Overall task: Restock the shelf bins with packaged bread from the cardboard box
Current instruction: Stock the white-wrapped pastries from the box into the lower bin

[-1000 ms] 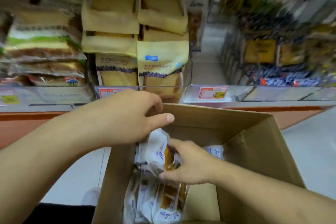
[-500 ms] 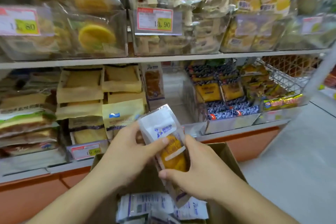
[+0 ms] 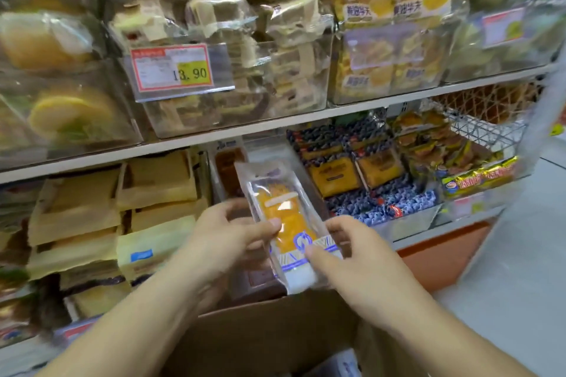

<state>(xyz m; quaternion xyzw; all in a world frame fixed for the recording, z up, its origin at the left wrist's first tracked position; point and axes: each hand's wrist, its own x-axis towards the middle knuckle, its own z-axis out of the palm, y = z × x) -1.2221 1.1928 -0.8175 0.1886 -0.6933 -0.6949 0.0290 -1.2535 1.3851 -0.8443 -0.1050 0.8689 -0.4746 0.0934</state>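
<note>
Holding one bread packet between them, both hands sit above the open cardboard box, whose brown flap fills the bottom centre. Inside the box, low right, a corner of another white-and-blue packet shows.

Left hand: thumb pressed on the packet's left edge, fingers curled behind it. Right hand: thumb on the lower front near the blue print, fingers curled at the right edge. Packet is clear film with white ends, orange-yellow bread inside, tilted with its top leaning left and away toward the lower shelf.

Behind the hands, lower shelf: a narrow clear bin directly beyond the packet, one dark-brown packaged item standing at its back. Left of it, stacked pale-yellow paper bread bags. Right of it, a bin of blue-patterned packets, then gold-wrapped items and a wire basket.

Upper shelf, farthest: clear bins of wrapped sandwich-type cakes, a red-bordered price tag reading 13.90, yellow round buns at left, yellow packaged pastries at right. Much of it is motion-blurred.
</note>
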